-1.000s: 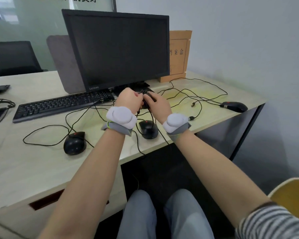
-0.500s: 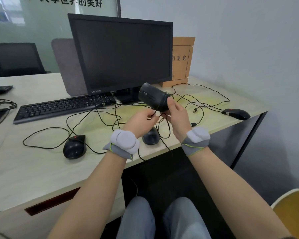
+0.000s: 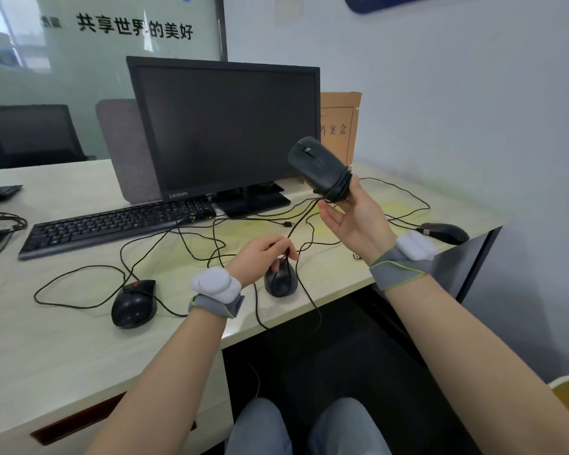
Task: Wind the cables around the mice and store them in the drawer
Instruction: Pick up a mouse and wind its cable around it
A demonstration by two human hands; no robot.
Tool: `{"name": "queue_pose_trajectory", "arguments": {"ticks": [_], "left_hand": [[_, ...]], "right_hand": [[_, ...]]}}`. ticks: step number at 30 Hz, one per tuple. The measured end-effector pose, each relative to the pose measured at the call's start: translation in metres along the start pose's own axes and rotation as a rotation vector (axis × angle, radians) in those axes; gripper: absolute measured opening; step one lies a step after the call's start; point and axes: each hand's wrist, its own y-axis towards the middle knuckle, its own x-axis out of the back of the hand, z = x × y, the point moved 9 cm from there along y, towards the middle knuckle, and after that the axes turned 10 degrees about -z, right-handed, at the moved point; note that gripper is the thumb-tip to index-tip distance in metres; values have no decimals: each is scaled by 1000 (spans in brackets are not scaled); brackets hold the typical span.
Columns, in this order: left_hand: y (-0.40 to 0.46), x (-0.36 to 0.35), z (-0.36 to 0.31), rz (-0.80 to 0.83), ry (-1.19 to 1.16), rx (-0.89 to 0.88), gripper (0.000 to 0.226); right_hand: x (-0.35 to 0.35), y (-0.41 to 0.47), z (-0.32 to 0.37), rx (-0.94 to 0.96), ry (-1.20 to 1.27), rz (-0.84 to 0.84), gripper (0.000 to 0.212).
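Mouse number one [image 3: 319, 167] sits raised in the right hand [image 3: 355, 221], well above the surface [image 3: 63, 349] and in front of the monitor's [image 3: 224, 126] lower right corner. Its long axis runs slantwise, nose up and to the left, tail down into the palm, where several turns of cable [image 3: 340, 187] already band its rear. The right hand's fingers are loosely curled under that wound end, thumb alongside, palm turned upward. From the coil the loose cable drops down and leftward to the left hand [image 3: 260, 257], which hangs low over the surface, pinching the strand with fingers closed narrow, right above another mouse [image 3: 280, 280] near the front edge. So the free length lies below and to the left of the held mouse, and the left hand is the nearer one to feed it; my guess is the next wrap has to carry that strand up and across the mouse's short axis.

Count of mice in view: four. One held, one under the left hand, one further left [image 3: 133, 303] on the surface, one far right [image 3: 445, 232] by the corner. Their cables cross in a loose tangle between the keyboard [image 3: 112, 224] and the hands. One drawer [image 3: 76, 421] shows at lower left, slightly ajar.
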Motion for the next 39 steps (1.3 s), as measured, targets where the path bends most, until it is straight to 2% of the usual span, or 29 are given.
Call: {"name": "queue_pose_trajectory", "arguments": {"ticks": [4,7,8,10,11,14,16,18,21,23,25,31,33,36,39], "left_hand": [[10,6,-1,-5,49,-1,22],[19,18,-12,-25,116,-49,24],[23,22,-16,-27,160,-73,23],[28,29,-23,7,264,-114,13],[31,31,-27,32,315,-131,16],[36,35,-34,57,414,-135,21],[39,42,-40,-10,447,-134,23],[41,57,-42,-118,425,-120,23],[38,91,-44,-347,156,-145,22],[33,111,-43,-463,-80,-171,25],[31,113,-38,-461,-288,-134,28],[26,58,-44,-93,-867,-52,39],[21,46,-50,-34,-1043,-41,41],[16,27,-50,2,-1161,51,48],[10,-1,-43,93,-1082,150,55]], "right_hand": [[-1,0,-10,-36,-109,84,22],[-8,-8,-11,18,-296,267,35],[-7,-11,-10,79,-469,316,36],[-7,-16,-2,302,-994,387,35],[-8,-16,1,382,-1199,412,35],[-11,-16,4,462,-1516,476,36],[-11,-14,8,524,-1653,443,40],[-7,-10,19,633,-1763,323,41],[11,-3,38,761,-1885,69,42],[27,4,47,750,-1859,-91,44],[40,12,52,716,-1789,-213,44],[50,32,45,630,-1523,-342,47],[50,36,42,590,-1396,-348,46],[47,41,38,503,-1205,-371,42],[49,44,23,267,-763,-407,34]]}}
